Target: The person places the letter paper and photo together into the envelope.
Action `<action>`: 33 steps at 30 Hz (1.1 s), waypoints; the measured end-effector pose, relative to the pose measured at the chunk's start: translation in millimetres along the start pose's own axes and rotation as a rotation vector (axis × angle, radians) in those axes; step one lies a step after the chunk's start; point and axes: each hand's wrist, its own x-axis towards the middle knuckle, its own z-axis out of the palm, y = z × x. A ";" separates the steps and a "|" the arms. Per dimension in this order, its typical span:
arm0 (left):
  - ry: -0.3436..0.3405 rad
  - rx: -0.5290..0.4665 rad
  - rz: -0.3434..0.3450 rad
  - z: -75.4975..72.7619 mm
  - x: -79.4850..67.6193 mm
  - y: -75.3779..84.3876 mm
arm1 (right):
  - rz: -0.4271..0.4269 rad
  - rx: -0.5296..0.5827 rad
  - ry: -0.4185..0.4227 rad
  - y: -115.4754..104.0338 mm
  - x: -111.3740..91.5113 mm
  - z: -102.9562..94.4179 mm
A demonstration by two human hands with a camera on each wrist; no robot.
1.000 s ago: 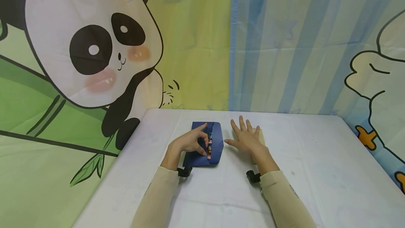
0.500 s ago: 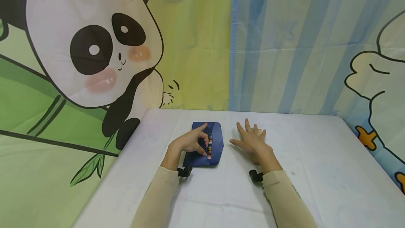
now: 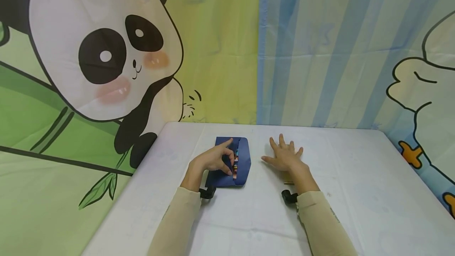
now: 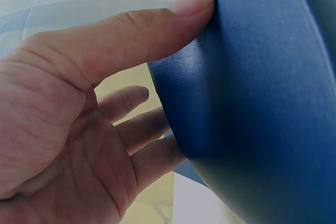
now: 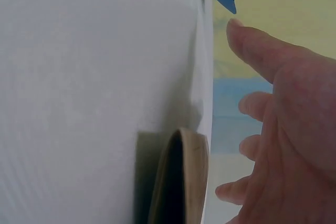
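Note:
A blue paper envelope (image 3: 244, 165) lies on the white table left of centre, its flap folded out to the right. Small multicoloured items (image 3: 235, 165) show in its opening; their kind is too small to tell. My left hand (image 3: 213, 159) pinches the envelope's edge, thumb on one face and fingers behind, as the left wrist view shows on the bent blue paper (image 4: 262, 87). With fingers spread, my right hand (image 3: 284, 159) hovers over a tan flat piece (image 3: 288, 177), mostly hidden beneath it. In the right wrist view this folded tan piece (image 5: 195, 177) stands apart from the hand.
The white table (image 3: 355, 177) reaches back to a hanging cloth (image 3: 320, 50) with blue stripes and a printed panda. Black wrist cameras (image 3: 207, 192) sit at both wrists, close above the tabletop.
My right hand has moved rightward and slightly down in the head view, away from the envelope, and now covers most of the tan piece. My left hand and the envelope stay put.

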 end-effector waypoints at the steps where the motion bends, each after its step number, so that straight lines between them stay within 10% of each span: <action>1: -0.001 0.001 0.002 0.0 0.0 -0.2 | 0.005 0.000 -0.004 0.8 0.0 -0.4; 21: 0.002 0.015 -0.013 1.0 0.6 -0.3 | 0.052 0.037 -0.058 15.3 -3.9 -7.5; 33: 0.003 -0.002 -0.017 0.3 0.3 0.5 | -0.019 0.106 0.161 17.1 1.9 -8.3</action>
